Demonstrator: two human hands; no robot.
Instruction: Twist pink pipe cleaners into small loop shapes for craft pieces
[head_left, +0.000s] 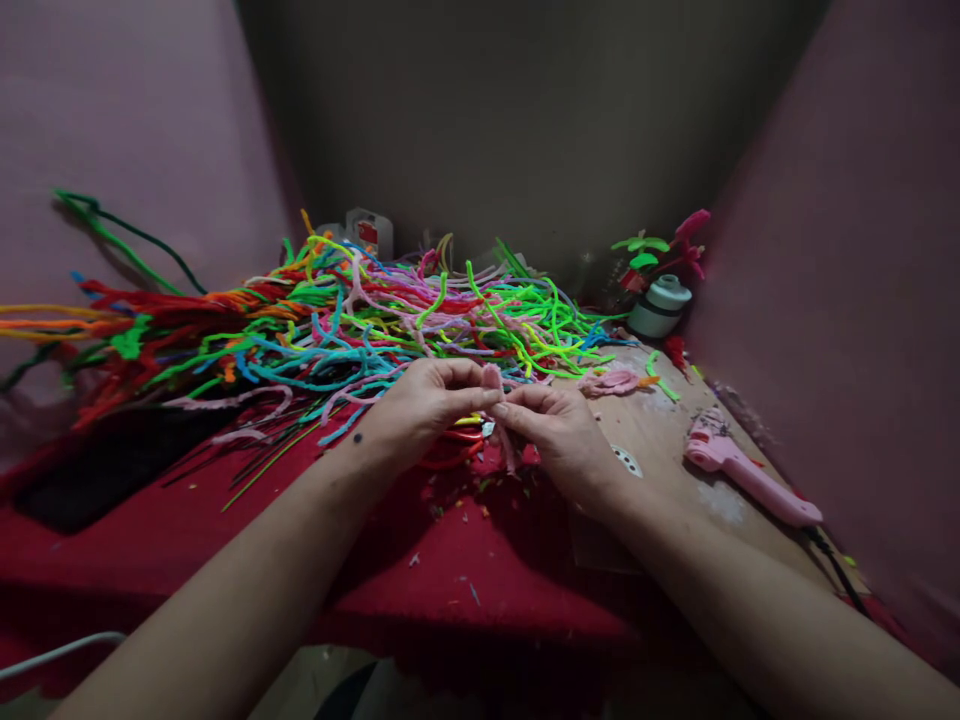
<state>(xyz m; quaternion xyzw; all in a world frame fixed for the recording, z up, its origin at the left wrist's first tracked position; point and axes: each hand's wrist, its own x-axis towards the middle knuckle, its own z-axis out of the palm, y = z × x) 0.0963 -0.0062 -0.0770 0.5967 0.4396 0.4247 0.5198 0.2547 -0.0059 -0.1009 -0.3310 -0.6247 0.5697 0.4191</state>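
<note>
Strip [492,377], pale pink and fuzzy, pinched between two hands

Position: raised over the worktop [525,590], directly between the fingers, on the near side of a heap of chenille stems [405,325]. Long axis: close to vertical from where I stand; a blunt, seemingly doubled top stands above the pinch, a thinner tail hangs below, slanting slightly rightward. Neither hand is clearly nearer; both touch it.

Left hand [433,398]: thumb and forefinger pressed together on the strip's upper part. Right hand [564,425]: thumb and forefinger pinching just beneath, the two sets of fingers all but meeting.

Surroundings:
Stems: soft pile, many colours, tangled, bright green ends spraying to the right.
Red handle [454,463]: smooth, curved, partly hidden behind the hands; tool not identifiable.
Board [667,500]: flat, tan, marked with whitish patches.
Pink tool [765,485]: moulded plastic, probably a glue gun, head crusted with dark residue.
Pot [660,308]: pale, rounded, dark-banded.
Worktop covering: matte red cloth, flecked with small clippings.
</note>
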